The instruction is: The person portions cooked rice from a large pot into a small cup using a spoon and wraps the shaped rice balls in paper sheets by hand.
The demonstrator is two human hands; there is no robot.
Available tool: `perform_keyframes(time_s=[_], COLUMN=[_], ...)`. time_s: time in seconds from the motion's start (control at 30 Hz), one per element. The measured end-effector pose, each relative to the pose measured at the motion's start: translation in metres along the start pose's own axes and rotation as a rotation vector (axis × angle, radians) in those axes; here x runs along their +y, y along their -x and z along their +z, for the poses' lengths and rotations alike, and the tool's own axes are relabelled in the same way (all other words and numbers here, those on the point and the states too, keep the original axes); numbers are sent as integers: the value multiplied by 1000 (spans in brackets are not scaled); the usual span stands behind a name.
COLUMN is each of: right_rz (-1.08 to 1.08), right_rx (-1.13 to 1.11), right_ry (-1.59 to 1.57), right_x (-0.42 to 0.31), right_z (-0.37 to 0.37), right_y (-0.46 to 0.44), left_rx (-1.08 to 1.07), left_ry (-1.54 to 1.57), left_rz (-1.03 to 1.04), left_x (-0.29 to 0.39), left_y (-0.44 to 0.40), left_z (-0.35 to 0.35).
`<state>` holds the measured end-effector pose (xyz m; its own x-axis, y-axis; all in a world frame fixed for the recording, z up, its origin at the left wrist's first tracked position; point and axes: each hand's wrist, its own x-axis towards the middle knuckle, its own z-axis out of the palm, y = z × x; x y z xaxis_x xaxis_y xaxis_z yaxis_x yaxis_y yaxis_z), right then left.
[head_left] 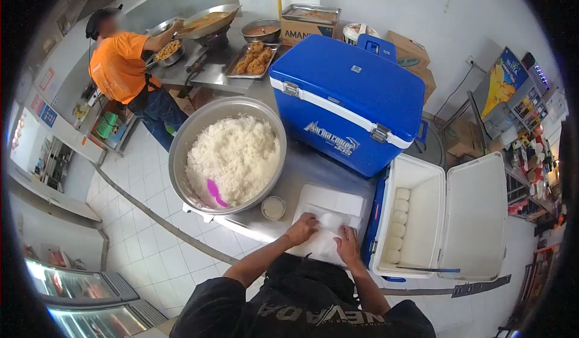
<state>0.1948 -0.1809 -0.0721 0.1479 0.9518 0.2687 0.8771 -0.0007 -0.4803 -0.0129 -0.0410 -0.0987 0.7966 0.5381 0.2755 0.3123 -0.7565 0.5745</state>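
On a stack of white wrapping sheets [333, 199] lies a small white mound, apparently rice [330, 219], partly covered by thin paper. My left hand [301, 229] pinches the paper at the left of the mound with curled fingers. At the right, my right hand [348, 245] holds the other side of the same sheet, fingers bent. A small round cup of rice [273, 208] stands left of the stack. Beyond it is a large metal pot [177, 151] heaped with cooked rice [235, 151], a purple scoop [214, 190] lying in it.
A big blue cooler [344, 97] stands shut behind the sheets. To my right, an open cooler [416, 163] holds a row of white wrapped bundles [398, 229]. A person in orange [120, 66] works at pans near a tray of fried chicken [253, 59].
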Motion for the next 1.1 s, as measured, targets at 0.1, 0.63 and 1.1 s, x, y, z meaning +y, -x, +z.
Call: perform_keyframes(time_s=[0.1,0.63,1.1], right_rz=[24,226,191], right_rx=[-88,-495,-210], right_ry=[-14,179,215], right_x=[26,66,31], right_z=[9,17,5], right_y=[-7,-64,-68], left_rx=[-116,-443,-63], left_ry=[10,-77,-166], left_rz=[-103,-393,-137], left_x=[-8,-20,-17], left_y=[-10,-75,-50], left_z=[-5,-13,35])
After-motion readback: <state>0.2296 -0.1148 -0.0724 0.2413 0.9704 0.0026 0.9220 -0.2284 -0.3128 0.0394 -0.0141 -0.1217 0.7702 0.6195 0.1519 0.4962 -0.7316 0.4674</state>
